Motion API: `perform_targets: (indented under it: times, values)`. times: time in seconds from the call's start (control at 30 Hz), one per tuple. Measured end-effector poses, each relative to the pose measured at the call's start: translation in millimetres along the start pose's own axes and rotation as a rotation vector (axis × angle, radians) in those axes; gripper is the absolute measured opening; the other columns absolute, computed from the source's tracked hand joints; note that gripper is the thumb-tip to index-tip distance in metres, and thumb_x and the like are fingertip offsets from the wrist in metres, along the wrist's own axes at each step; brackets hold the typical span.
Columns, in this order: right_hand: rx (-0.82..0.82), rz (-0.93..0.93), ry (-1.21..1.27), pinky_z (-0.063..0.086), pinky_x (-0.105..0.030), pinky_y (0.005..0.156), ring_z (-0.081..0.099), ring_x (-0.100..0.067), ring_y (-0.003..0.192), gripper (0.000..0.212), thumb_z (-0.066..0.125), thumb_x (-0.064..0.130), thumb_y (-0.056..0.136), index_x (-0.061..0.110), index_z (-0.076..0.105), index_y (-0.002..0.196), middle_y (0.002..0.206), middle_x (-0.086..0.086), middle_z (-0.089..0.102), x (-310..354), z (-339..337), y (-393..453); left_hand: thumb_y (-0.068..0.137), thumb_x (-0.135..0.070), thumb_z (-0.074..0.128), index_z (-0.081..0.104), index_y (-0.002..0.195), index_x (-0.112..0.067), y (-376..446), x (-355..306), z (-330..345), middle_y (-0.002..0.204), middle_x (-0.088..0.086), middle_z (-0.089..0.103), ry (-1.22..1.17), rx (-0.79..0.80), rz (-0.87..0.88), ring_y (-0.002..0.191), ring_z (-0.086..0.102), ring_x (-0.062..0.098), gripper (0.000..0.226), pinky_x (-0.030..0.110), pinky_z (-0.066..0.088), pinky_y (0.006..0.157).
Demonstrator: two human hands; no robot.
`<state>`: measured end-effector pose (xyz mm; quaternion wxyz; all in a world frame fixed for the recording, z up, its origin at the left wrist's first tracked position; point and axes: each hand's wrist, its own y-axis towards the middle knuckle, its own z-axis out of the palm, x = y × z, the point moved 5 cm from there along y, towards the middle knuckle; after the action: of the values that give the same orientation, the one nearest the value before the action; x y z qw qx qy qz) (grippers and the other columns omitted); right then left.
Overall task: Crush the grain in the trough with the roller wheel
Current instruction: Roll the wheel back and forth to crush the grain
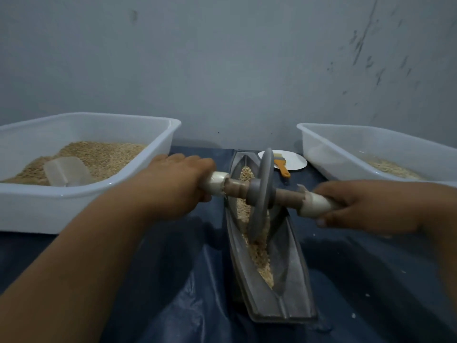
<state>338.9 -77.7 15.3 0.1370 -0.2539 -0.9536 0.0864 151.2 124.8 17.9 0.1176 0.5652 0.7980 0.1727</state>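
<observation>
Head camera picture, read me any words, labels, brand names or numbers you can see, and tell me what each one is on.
None: no readable text anywhere.
Left tub: plain, no label.
Right tub: plain, no label.
Trough: no markings visible.
Wheel: no markings visible.
Brush on plate: too small to show any print.

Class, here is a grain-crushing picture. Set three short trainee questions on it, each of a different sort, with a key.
1. True or false: both hands grip the handles of the roller wheel.
2. Which lies in the left tub: A a scoop, B a brush, C a plate?
3. Fill in: the wheel stands in the ___.

Key
1. True: the left hand and the right hand each hold a handle.
2. A, the scoop.
3. The trough, on the grain.
</observation>
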Motion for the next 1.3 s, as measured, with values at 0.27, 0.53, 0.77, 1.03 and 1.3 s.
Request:
perform_targets:
  times: [0.27, 0.53, 0.77, 1.03, 1.3]
  values:
    - [-0.717, -0.007, -0.271, 0.038, -0.038, 0.084, 0.054, -0.031, 0.104, 0.035, 0.062, 0.034, 0.090, 0.033, 0.056, 0.124, 0.116, -0.003, 0.060, 14, -6, 46, 0.095, -0.033, 0.051, 0.045, 0.114, -0.025, 13, 3, 20, 0.113, 0.002, 0.051, 0.123, -0.129, -0.235, 0.103, 0.046, 0.025, 0.022, 0.038, 0.030, 0.091]
    - [-0.336, -0.041, -0.103, 0.046, -0.035, 0.075, 0.058, -0.017, 0.088, 0.021, 0.071, 0.032, 0.084, 0.033, 0.054, 0.095, 0.098, 0.005, 0.063, 10, -10, 26, 0.091, -0.038, 0.059, 0.044, 0.095, -0.033, -6, 4, 6, 0.096, -0.008, 0.055, -0.095, 0.249, -0.222, 0.089, 0.053, 0.017, 0.016, 0.038, 0.044, 0.082]
    - [-0.674, 0.008, -0.198, 0.044, -0.038, 0.082, 0.057, -0.032, 0.103, 0.030, 0.066, 0.028, 0.088, 0.028, 0.060, 0.117, 0.114, -0.006, 0.063, 12, -4, 53, 0.094, -0.034, 0.052, 0.045, 0.110, -0.023, 12, -10, 11, 0.110, 0.004, 0.052, 0.233, -0.119, -0.233, 0.101, 0.047, 0.027, 0.020, 0.040, 0.032, 0.088]
    - [-0.323, -0.021, -0.082, 0.045, -0.035, 0.072, 0.058, -0.019, 0.087, 0.025, 0.072, 0.032, 0.083, 0.029, 0.047, 0.088, 0.096, 0.002, 0.063, 10, -7, 30, 0.091, -0.040, 0.057, 0.042, 0.095, -0.032, 0, -4, 1, 0.102, -0.003, 0.056, 0.031, 0.156, -0.183, 0.091, 0.051, 0.021, 0.018, 0.037, 0.040, 0.082]
    - [-0.475, -0.013, -0.086, 0.047, -0.036, 0.077, 0.059, -0.025, 0.091, 0.022, 0.068, 0.029, 0.087, 0.028, 0.058, 0.107, 0.103, -0.003, 0.063, 17, -3, 31, 0.092, -0.038, 0.056, 0.046, 0.100, -0.031, 2, -12, -3, 0.103, -0.001, 0.056, 0.112, 0.026, -0.197, 0.094, 0.051, 0.024, 0.014, 0.034, 0.033, 0.077]
